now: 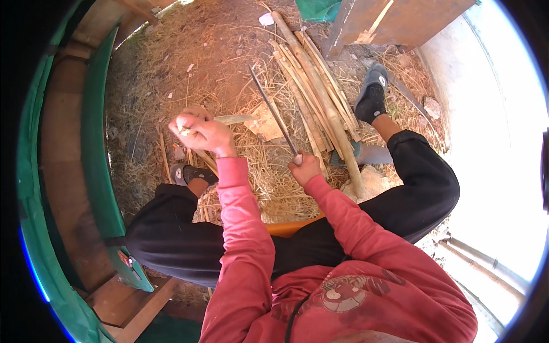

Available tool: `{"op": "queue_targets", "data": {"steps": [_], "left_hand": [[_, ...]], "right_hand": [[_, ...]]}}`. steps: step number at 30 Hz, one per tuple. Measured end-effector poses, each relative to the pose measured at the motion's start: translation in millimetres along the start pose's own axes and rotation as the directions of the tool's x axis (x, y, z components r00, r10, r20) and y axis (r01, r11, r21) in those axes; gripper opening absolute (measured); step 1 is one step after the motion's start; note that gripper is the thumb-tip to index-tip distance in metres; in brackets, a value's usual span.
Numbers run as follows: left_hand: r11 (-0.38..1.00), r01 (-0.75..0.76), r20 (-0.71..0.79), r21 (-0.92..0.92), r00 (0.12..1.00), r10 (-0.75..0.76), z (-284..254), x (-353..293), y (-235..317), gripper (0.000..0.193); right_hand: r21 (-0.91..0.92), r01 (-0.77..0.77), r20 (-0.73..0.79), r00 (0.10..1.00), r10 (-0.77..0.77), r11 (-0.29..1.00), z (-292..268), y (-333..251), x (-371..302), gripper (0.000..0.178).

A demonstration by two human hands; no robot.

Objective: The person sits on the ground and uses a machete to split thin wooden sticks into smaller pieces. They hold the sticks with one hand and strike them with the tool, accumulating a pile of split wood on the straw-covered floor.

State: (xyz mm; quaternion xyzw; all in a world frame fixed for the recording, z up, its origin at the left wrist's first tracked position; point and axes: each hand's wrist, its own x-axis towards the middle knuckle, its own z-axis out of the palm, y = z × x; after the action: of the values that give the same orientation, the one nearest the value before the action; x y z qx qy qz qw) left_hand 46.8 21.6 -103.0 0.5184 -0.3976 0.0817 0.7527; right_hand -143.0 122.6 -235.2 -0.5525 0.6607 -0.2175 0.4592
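Observation:
My left hand (201,132) is raised over the ground at the left, its fingers closed round a pale strip of split wood or bamboo (237,119). One end of the strip sticks out to the right of the fist. In the middle, my right hand (306,169) grips the handle of a long, narrow-bladed knife (269,103). Its dark blade slants up and to the left, apart from the strip. Just beyond the right hand lies a bundle of split sticks (306,86), with a thicker round pole (320,91) among them.
A flat tan piece (264,123) lies on straw between my feet. My shoes (370,91) flank the work area. A green-covered board (98,131) stands at the left, a wooden panel (400,23) at the far right, and a white wall (474,86) at the right.

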Motion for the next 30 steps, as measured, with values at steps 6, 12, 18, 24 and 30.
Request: {"op": "queue_targets", "data": {"steps": [6, 12, 18, 24, 30], "left_hand": [[0.994, 0.112, -0.017, 0.014, 0.994, -0.112, 5.8, 13.7, -7.2, 0.054], [0.993, 0.113, -0.026, 0.039, 0.993, -0.112, 2.5, 8.1, -16.4, 0.058], [0.994, 0.081, -0.027, 0.072, 0.997, -0.079, -5.8, 5.0, -10.4, 0.056], [0.994, 0.100, -0.044, 0.051, 0.994, -0.097, -2.6, 4.7, -2.0, 0.054], [0.989, 0.006, 0.033, 0.149, 0.999, -0.011, -13.4, 1.2, -11.3, 0.057]], "right_hand": [[-0.113, 0.005, 0.029, 1.000, -0.002, 0.994, 6.7, 8.4, -3.3, 0.033], [-0.261, -0.156, 0.185, 0.961, 0.208, 0.953, 31.4, 43.0, 7.6, 0.035], [-0.186, 0.007, 0.061, 0.998, 0.004, 0.983, 16.5, 10.2, -3.2, 0.036], [-0.270, -0.237, 0.240, 0.922, 0.303, 0.933, 11.1, 29.4, 6.8, 0.033], [-0.076, 0.059, -0.019, 0.998, -0.060, 0.995, 8.4, -9.2, -9.2, 0.033]]}}
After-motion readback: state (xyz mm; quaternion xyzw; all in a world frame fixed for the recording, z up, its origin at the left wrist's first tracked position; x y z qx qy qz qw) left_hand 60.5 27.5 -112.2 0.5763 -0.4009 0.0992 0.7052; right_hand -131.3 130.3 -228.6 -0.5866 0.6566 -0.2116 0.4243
